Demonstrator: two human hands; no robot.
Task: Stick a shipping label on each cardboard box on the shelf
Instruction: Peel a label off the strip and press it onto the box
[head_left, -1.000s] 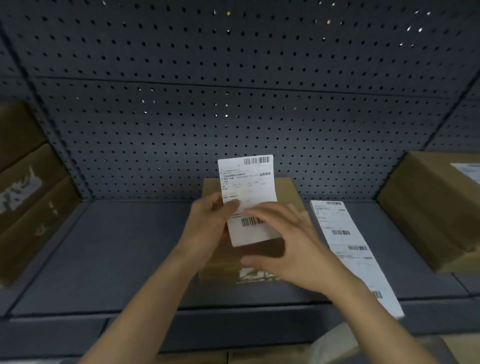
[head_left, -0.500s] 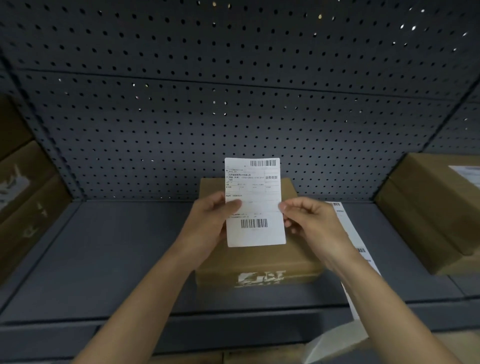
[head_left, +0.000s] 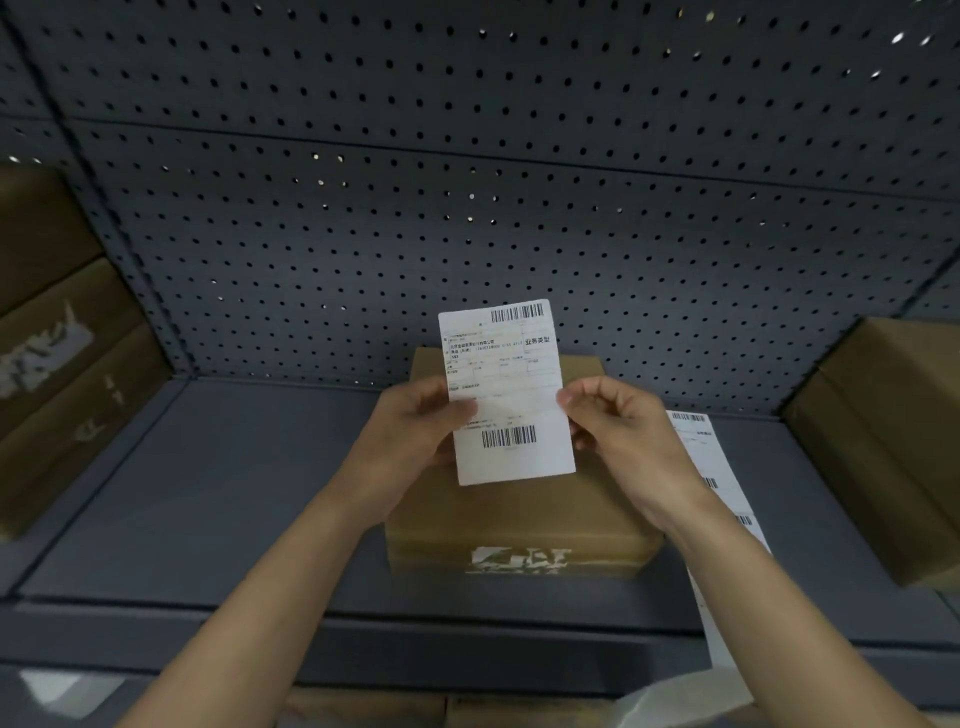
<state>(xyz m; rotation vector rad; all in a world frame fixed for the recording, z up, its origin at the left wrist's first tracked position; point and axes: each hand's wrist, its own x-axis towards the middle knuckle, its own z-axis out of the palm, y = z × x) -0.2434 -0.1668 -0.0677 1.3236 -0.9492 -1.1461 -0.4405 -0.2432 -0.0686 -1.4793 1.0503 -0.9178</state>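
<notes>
Label (head_left: 506, 395) is held up in the air above the middle box (head_left: 519, 514), printed side to the camera, tilted a little, not touching the cardboard; left hand (head_left: 415, 441) pinches its left edge with thumb on the front and curled fingers behind; right hand (head_left: 618, 436) pinches the right edge the same way, thumb and fingertips closed on the paper.

A second ago the right hand lay spread across the lower half of the label, covering part of the lower barcode; it has since slid off to the right edge, so the whole sheet now shows and hangs between the two pinches. The left hand's hold has not changed; the box has not moved.

Likely meaning: handling of the sheet is done and it is being squared up for placing; whether the backing is already off cannot be told from this side. The top of the middle box looks bare, so this box is not yet labelled; next move is probably to lower the sheet flat onto the top and press it down. Risk: a skewed or creased stick, since thin paper held only at two edges sags.

Strip of spare labels (head_left: 717, 467) lies on the shelf (head_left: 208, 493) just right of the box, partly hidden by the right forearm. Another box (head_left: 893, 441) sits at far right; stacked boxes (head_left: 62, 389) at far left carry torn white scraps; perforated back panel (head_left: 467, 208) behind.
</notes>
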